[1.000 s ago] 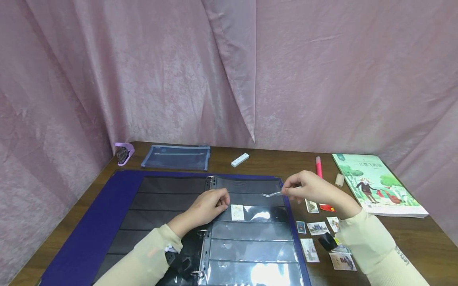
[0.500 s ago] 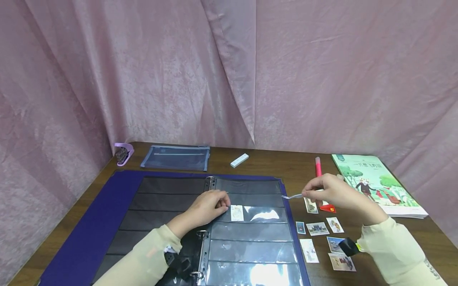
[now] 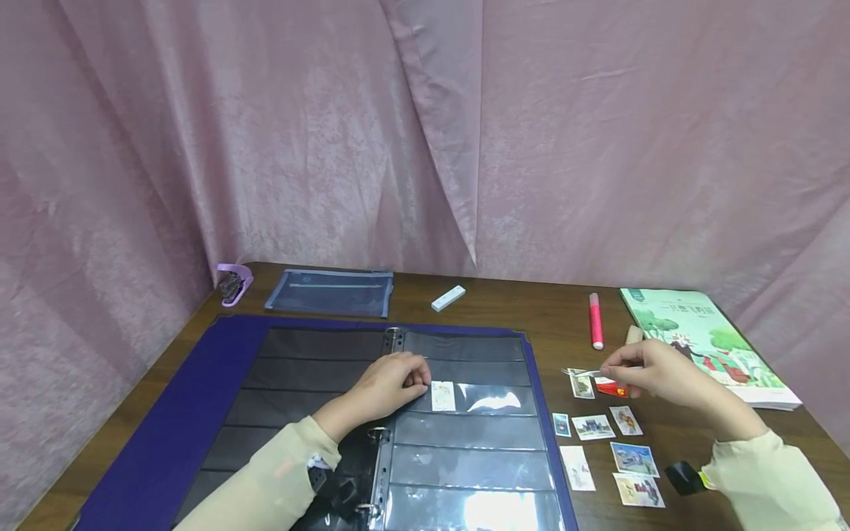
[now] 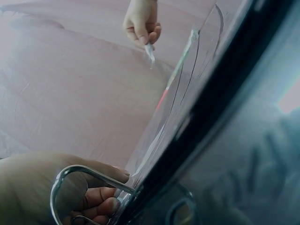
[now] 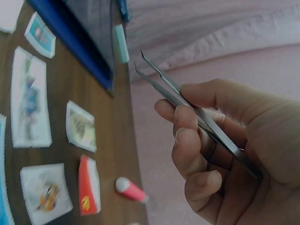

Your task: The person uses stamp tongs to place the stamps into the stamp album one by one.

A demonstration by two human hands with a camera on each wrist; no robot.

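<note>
My right hand (image 3: pixel 654 372) holds a pair of bent-tip tweezers (image 5: pixel 187 103) between thumb and fingers. Their two tips are apart with nothing between them. In the head view they reach over a small stamp (image 3: pixel 582 384) to the right of the stamp album (image 3: pixel 159 391). My left hand (image 3: pixel 385 387) stays by the album's ring spine, its thumb and curled fingers pinching the edge of a clear pocket (image 4: pixel 140 161) on the right page. Just right of those fingertips a pale stamp (image 3: pixel 443 396) sits in the third pocket row.
Several stamps lie right of the album, among them a blue one (image 3: pixel 634 459) and a red one (image 3: pixel 614 388). Behind them are a pink marker (image 3: pixel 596 321), an eraser (image 3: pixel 634 335) and a green book (image 3: pixel 704 335). A mesh pouch (image 3: pixel 330 293) and white block (image 3: pixel 448 298) stand at the back.
My right hand has moved right with the tweezers, from over the album's right page to above the loose stamps. My left hand has stayed in place on the page.
</note>
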